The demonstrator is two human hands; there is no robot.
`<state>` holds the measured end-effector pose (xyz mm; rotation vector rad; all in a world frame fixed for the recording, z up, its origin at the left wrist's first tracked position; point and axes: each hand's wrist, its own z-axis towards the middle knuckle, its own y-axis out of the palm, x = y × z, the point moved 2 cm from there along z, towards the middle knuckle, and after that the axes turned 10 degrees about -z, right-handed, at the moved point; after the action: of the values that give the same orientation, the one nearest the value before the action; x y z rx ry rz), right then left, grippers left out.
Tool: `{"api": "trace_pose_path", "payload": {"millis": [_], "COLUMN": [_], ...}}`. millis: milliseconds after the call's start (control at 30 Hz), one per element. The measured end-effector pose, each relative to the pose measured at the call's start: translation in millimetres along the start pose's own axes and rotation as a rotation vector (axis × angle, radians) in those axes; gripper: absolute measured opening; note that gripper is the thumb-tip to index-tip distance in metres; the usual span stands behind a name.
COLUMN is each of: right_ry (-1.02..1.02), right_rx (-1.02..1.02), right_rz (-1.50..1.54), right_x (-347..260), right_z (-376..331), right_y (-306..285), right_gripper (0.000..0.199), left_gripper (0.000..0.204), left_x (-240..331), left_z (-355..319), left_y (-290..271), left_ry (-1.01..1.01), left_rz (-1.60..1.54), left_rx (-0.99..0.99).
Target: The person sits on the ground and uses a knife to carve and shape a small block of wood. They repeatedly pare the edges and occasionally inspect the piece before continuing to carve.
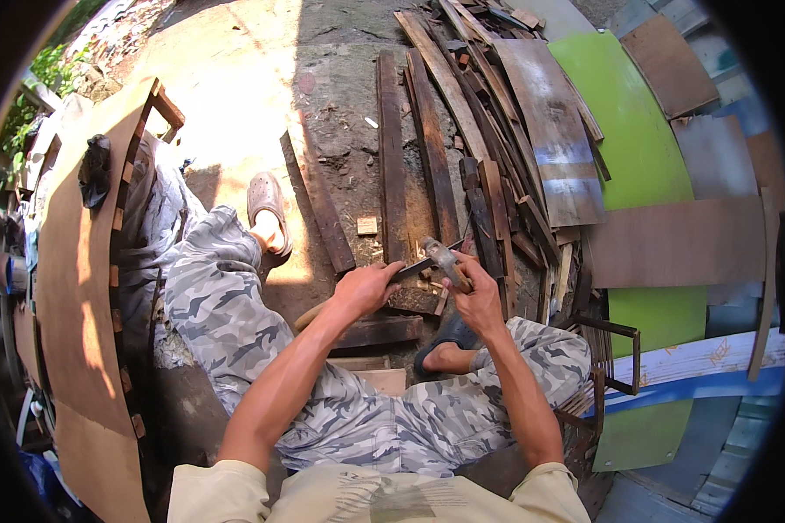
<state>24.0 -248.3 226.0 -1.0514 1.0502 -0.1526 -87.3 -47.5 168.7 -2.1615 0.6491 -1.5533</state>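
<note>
My left hand [366, 288] is closed around a dark, narrow metal blade [412, 269], which slants up to the right between my hands. Whether its handle sits inside my fist is hidden. My right hand [477, 298] grips a hammer, its grey metal head [440, 254] over the blade and its short wooden handle partly covered by my fingers. Just below the hands lie a dark wood block [415, 301] and a thicker dark beam piece [379, 332]. A curved brown wooden piece [310, 315] shows beside my left forearm.
Long dark planks [392, 157] lie ahead, with a heap of boards [497, 131] to the right. A small pale wood block [366, 226] rests on the ground. Plywood [87, 288] stands at left; a green panel [628, 113] and a metal frame [619, 353] are at right.
</note>
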Motion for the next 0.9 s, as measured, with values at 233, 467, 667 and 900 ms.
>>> {"api": "trace_pose_path", "payload": {"millis": [233, 467, 667, 900], "right_ry": [0.115, 0.499, 0.476, 0.545], "right_rx": [-0.006, 0.211, 0.231, 0.04], "right_rz": [-0.164, 0.496, 0.587, 0.742], "right_x": [-8, 20, 34, 44], "right_z": [-30, -42, -23, -13], "right_y": [83, 134, 142, 144], "right_gripper": [0.023, 0.026, 0.032, 0.024], "left_gripper": [0.047, 0.049, 0.049, 0.065], "left_x": [-17, -11, -17, -22], "left_z": [4, 8, 8, 6], "left_y": [15, 1, -7, -30], "left_ry": [0.003, -0.043, -0.026, -0.233], "left_rz": [-0.221, -0.329, -0.356, -0.396], "left_rx": [0.115, 0.203, 0.152, -0.03]}}
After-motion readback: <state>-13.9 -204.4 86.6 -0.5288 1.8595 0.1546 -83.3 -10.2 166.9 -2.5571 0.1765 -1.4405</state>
